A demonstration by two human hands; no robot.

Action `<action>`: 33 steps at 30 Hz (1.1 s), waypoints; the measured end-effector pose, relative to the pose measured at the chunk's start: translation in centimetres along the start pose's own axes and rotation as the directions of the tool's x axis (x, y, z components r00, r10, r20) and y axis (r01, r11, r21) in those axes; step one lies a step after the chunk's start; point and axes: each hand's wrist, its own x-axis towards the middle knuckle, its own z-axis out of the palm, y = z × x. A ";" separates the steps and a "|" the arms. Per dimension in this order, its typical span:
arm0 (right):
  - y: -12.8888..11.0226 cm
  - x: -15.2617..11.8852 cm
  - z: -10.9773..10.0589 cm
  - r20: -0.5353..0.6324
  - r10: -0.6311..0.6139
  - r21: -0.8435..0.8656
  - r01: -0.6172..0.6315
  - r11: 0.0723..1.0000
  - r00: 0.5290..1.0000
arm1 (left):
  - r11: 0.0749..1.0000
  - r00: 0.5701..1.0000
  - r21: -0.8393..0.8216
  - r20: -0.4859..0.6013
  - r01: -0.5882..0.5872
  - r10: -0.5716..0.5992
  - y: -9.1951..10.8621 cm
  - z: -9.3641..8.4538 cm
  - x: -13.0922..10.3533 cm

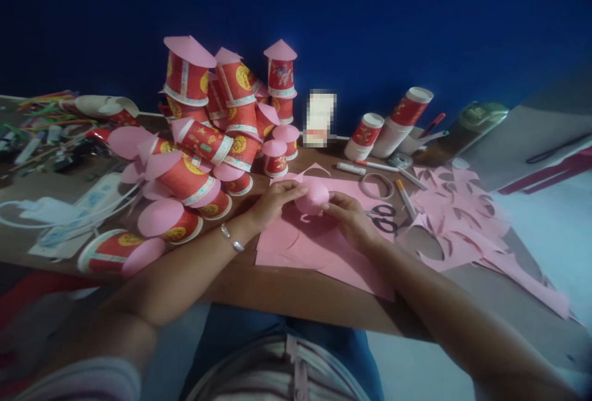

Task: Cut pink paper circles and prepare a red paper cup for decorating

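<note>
OK, near to far: table (259,293) edge runs just ahead of the trousers (231,339), both forearms reaching over it, presumably so the work sits central and in sight. Pink sheets (296,250) lie flat and overlapping under the hands, probably doubling as a work pad. Small pink cone (313,195) is between the hands, over the far part of those sheets: left hand (275,202) pinches its left rim, right hand (349,216) pinches its lower right rim. Both sets of fingers closed on the paper; light two-sided grip, likely so the thin shape doesn't get crushed. Little pink curl just below it, can't tell if it's attached. Scissors (385,218) right beside the right hand, handles showing, blades mostly hidden; handy spot for that side. Tape roll (391,190) and orange-capped marker (407,200) just beyond, also within easy reach. Scraps (476,219) heaped further right, likely to stay off the sheets. Red cups with pink cone tops (185,176) crowd the left, some on their sides, back ones stacked, probably to save space. Stacked cups (364,137) stand back right, blue wall (416,31) behind everything
</note>
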 end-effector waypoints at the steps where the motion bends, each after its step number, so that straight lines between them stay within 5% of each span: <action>1: -0.1 0.0 0.0 -0.017 -0.002 -0.006 0.002 1.000 1.000 | 1.000 1.000 0.000 -0.025 -0.009 0.009 0.1 0.0 0.0; 8: -0.1 0.4 -0.4 -0.119 0.031 -0.039 -0.036 0.999 0.992 | 1.000 0.996 0.004 -0.092 0.014 -0.013 0.3 -0.1 0.3; 20: 0.4 1.1 -1.7 -0.226 -0.114 -0.083 0.098 0.992 0.967 | 0.990 0.978 -0.014 -0.155 0.140 -0.141 1.0 -0.9 0.2; 28: 0.1 1.2 -1.6 -0.195 -0.101 -0.095 0.083 0.992 0.976 | 0.985 0.977 -0.098 -0.146 0.143 -0.156 0.8 -1.0 0.6; 33: -0.5 1.0 -0.9 -0.104 -0.014 0.046 0.019 0.999 0.995 | 0.985 0.982 -0.065 -0.086 0.163 -0.168 0.9 -0.6 0.3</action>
